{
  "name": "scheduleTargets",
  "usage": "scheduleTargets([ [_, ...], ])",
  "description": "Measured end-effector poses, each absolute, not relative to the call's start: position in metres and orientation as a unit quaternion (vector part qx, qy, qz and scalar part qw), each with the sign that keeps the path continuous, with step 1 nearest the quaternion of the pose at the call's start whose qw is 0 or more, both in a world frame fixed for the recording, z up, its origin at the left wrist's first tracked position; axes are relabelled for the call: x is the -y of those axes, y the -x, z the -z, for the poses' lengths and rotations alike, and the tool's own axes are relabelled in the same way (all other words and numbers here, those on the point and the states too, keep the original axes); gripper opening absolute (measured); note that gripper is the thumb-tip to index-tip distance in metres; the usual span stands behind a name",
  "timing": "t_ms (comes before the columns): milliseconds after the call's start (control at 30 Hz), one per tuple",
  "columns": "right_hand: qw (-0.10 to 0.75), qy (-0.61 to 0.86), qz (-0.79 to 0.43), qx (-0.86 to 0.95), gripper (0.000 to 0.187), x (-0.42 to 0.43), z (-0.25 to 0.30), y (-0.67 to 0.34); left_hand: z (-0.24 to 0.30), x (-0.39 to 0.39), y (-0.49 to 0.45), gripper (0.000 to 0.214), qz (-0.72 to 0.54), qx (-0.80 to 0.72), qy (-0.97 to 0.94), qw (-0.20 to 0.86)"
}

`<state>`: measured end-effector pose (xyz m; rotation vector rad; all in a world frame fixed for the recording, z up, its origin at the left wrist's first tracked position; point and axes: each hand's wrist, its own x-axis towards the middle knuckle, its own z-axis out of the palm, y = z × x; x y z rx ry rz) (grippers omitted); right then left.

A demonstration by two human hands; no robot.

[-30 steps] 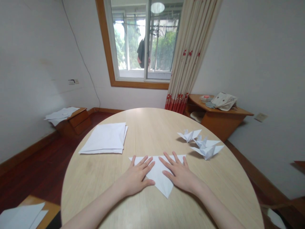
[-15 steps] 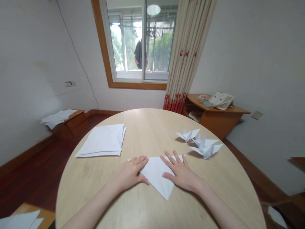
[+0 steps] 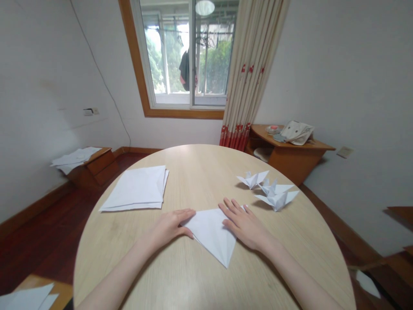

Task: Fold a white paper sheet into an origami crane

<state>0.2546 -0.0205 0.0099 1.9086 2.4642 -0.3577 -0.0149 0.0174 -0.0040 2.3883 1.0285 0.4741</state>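
A white paper folded into a triangle (image 3: 213, 234) lies on the round wooden table (image 3: 200, 275), its point toward me. My left hand (image 3: 169, 226) rests at the triangle's left corner, fingers together and pressed on the paper's edge. My right hand (image 3: 243, 224) lies flat on the triangle's right part with its fingers stretched out. Neither hand lifts anything.
A stack of white sheets (image 3: 135, 193) lies at the table's left. Folded paper cranes (image 3: 272, 193) sit at the right. Beyond the table stand a wooden corner desk (image 3: 290, 157) with a bag, a low cabinet (image 3: 93, 165) with papers, and a curtained window (image 3: 183, 56).
My left hand slid leftward off the triangle's middle to its left corner and its fingers came together. The right hand stayed on the paper. The camera turned slightly.
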Motion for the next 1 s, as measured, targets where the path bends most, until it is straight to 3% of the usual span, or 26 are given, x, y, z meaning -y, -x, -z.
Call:
scheduleTargets([
  [367, -0.152, -0.612, 0.102, -0.769, 0.056, 0.014, -0.011, -0.274, 0.003, -0.015, 0.014, 0.028, -0.191, -0.39, -0.875, 0.213],
  [800, -0.312, -0.562, 0.0, -0.766, 0.052, 0.011, -0.004, -0.281, -0.002, -0.012, 0.015, 0.028, -0.272, -0.413, -0.84, 0.225],
  [1000, -0.317, -0.567, -0.005, -0.76, 0.051, 0.012, 0.0, -0.276, -0.004, -0.011, 0.013, 0.026, -0.29, -0.425, -0.826, 0.231],
])
